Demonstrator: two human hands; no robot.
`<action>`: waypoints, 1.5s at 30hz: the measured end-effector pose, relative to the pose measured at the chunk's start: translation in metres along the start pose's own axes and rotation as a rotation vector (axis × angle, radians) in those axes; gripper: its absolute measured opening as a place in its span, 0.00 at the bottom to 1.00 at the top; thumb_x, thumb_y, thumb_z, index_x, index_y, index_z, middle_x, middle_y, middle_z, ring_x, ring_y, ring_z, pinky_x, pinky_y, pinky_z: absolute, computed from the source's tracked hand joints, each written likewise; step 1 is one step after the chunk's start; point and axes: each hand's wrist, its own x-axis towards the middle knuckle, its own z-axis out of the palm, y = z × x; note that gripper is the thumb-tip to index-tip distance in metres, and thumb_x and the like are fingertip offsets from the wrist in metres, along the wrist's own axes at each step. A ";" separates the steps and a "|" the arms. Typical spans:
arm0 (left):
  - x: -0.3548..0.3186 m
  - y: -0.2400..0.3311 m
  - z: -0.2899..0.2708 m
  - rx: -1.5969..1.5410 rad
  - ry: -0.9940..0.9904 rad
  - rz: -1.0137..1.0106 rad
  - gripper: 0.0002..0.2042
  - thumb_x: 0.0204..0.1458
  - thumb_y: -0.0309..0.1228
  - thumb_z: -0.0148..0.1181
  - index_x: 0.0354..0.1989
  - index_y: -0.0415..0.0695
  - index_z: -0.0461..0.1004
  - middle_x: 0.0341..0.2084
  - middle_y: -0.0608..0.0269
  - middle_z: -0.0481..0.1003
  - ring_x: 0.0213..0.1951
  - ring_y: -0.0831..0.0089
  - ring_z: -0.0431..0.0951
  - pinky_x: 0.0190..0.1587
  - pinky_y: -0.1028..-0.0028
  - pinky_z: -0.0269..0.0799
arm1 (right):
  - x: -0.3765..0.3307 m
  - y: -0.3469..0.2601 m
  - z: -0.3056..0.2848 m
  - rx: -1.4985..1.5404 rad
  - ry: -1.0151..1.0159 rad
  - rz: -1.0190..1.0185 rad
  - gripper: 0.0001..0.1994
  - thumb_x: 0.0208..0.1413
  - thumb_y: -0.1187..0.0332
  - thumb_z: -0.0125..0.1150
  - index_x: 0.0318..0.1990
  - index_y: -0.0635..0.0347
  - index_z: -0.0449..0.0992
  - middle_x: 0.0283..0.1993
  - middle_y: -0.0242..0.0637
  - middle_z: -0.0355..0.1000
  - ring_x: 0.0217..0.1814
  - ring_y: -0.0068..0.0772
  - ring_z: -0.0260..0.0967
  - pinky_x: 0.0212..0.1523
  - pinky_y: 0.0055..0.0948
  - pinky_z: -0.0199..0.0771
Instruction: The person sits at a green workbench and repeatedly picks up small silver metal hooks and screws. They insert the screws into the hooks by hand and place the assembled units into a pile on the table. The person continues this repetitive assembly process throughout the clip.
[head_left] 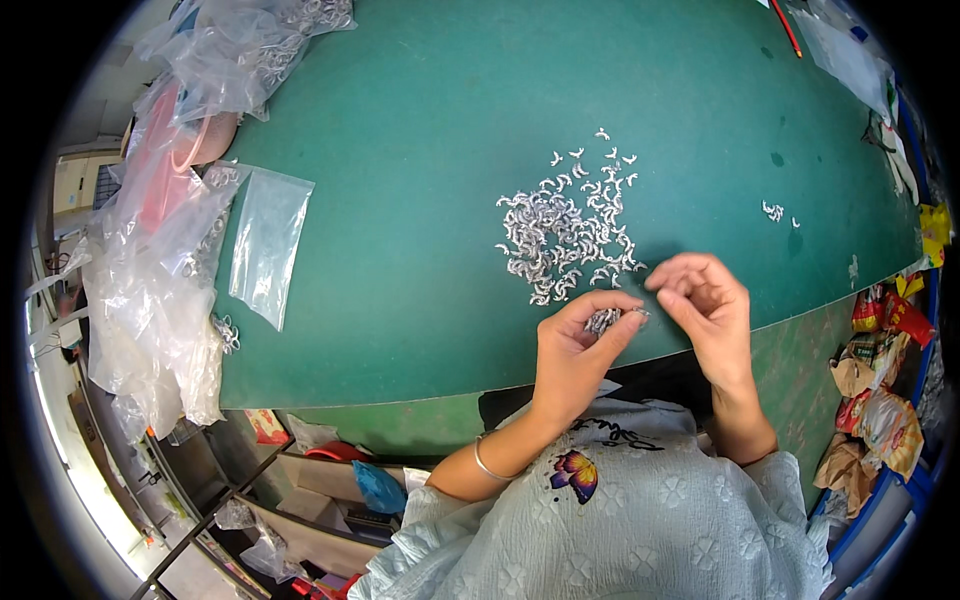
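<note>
Many small silvery curved metal pieces (548,232) lie in a loose pile on the green tabletop (420,150). Just this side of the pile, my left hand (578,350) is closed around a small bunch of the same metal pieces (603,320), some showing between thumb and fingers. To its right, my right hand (708,305) is raised with its fingers curled and the thumb apart from them. A gap separates it from my left hand, and nothing shows between its fingers.
A flat clear plastic bag (270,245) lies at the left, beside bulging bags of metal rings (150,320) and a pink basket (208,140). A few metal pieces (773,211) sit apart at the right. Below the table's edge stands an open drawer (320,505); crumpled packages (885,430) line the right.
</note>
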 end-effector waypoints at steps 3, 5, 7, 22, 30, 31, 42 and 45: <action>0.000 0.000 0.000 -0.044 0.004 -0.012 0.07 0.50 0.20 0.56 0.37 0.34 0.73 0.31 0.59 0.74 0.25 0.86 0.66 0.25 0.88 0.59 | 0.010 0.003 -0.001 -0.541 0.101 -0.248 0.13 0.41 0.83 0.60 0.36 0.63 0.72 0.36 0.35 0.72 0.33 0.25 0.64 0.34 0.23 0.64; 0.000 0.000 0.000 -0.050 -0.002 -0.011 0.07 0.50 0.21 0.55 0.37 0.34 0.72 0.31 0.59 0.74 0.24 0.86 0.65 0.24 0.87 0.58 | 0.016 0.005 0.006 -0.731 0.146 -0.419 0.13 0.36 0.82 0.62 0.34 0.63 0.73 0.33 0.36 0.72 0.33 0.37 0.65 0.34 0.29 0.64; 0.000 0.001 -0.001 -0.049 -0.014 -0.021 0.06 0.50 0.20 0.54 0.37 0.34 0.71 0.31 0.58 0.74 0.24 0.86 0.65 0.24 0.87 0.58 | 0.017 0.011 0.005 -0.786 0.097 -0.477 0.13 0.36 0.83 0.62 0.33 0.63 0.73 0.31 0.37 0.71 0.33 0.37 0.65 0.34 0.30 0.64; 0.004 -0.005 0.002 -0.030 0.000 -0.038 0.08 0.54 0.23 0.50 0.41 0.36 0.69 0.30 0.63 0.69 0.28 0.81 0.67 0.27 0.82 0.62 | 0.006 0.012 0.006 -0.361 0.142 -0.241 0.13 0.42 0.85 0.58 0.38 0.63 0.72 0.29 0.34 0.70 0.32 0.24 0.63 0.31 0.20 0.60; 0.004 -0.009 -0.007 -0.214 0.052 0.006 0.08 0.57 0.25 0.46 0.41 0.35 0.69 0.27 0.64 0.68 0.25 0.81 0.64 0.25 0.82 0.60 | 0.007 -0.001 0.009 -0.691 0.075 -0.357 0.15 0.37 0.82 0.62 0.37 0.63 0.72 0.30 0.36 0.71 0.36 0.35 0.65 0.37 0.28 0.64; 0.004 -0.009 -0.007 -0.231 0.055 0.014 0.08 0.57 0.25 0.46 0.41 0.35 0.69 0.27 0.64 0.68 0.25 0.80 0.65 0.26 0.82 0.60 | 0.009 0.003 0.010 -0.751 0.048 -0.432 0.16 0.35 0.81 0.64 0.37 0.62 0.73 0.30 0.36 0.71 0.35 0.39 0.65 0.37 0.31 0.64; 0.001 -0.006 -0.005 -0.146 0.080 -0.068 0.08 0.54 0.22 0.51 0.41 0.35 0.70 0.30 0.62 0.71 0.27 0.82 0.66 0.27 0.83 0.61 | 0.008 0.014 0.009 -0.660 0.100 -0.405 0.13 0.38 0.84 0.61 0.35 0.63 0.73 0.26 0.35 0.70 0.31 0.32 0.65 0.32 0.23 0.62; -0.001 -0.001 -0.004 -0.037 0.066 -0.049 0.09 0.51 0.19 0.53 0.42 0.35 0.70 0.31 0.63 0.71 0.29 0.84 0.66 0.27 0.86 0.61 | 0.001 0.009 0.007 -0.333 0.041 -0.186 0.13 0.43 0.84 0.59 0.38 0.64 0.71 0.28 0.32 0.70 0.33 0.23 0.65 0.32 0.20 0.62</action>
